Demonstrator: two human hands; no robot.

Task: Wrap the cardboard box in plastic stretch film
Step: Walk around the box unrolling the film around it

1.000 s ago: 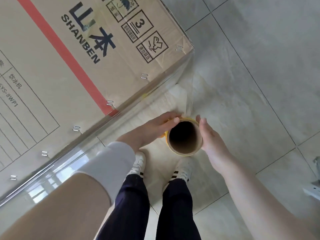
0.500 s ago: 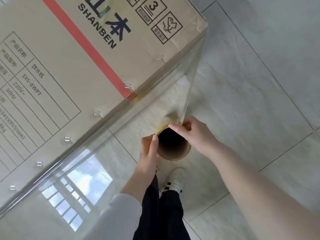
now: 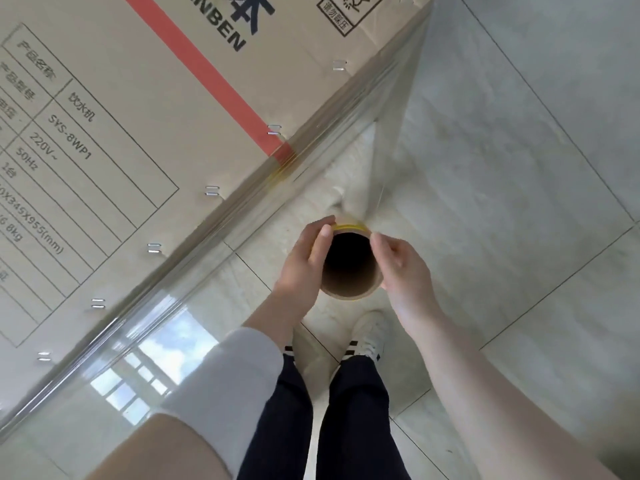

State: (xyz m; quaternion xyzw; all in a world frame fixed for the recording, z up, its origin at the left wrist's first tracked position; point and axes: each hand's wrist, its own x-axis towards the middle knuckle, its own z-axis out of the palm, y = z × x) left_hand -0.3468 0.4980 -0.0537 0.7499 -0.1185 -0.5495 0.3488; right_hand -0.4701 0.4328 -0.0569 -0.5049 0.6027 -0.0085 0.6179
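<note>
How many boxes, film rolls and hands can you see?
cardboard box: 1
film roll: 1
hands: 2, the left hand and the right hand, both holding the film roll
Total: 4

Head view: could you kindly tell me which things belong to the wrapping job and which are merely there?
Job: box, film, roll, left hand, right hand.
Merely there: floor, shoes, trousers.
</note>
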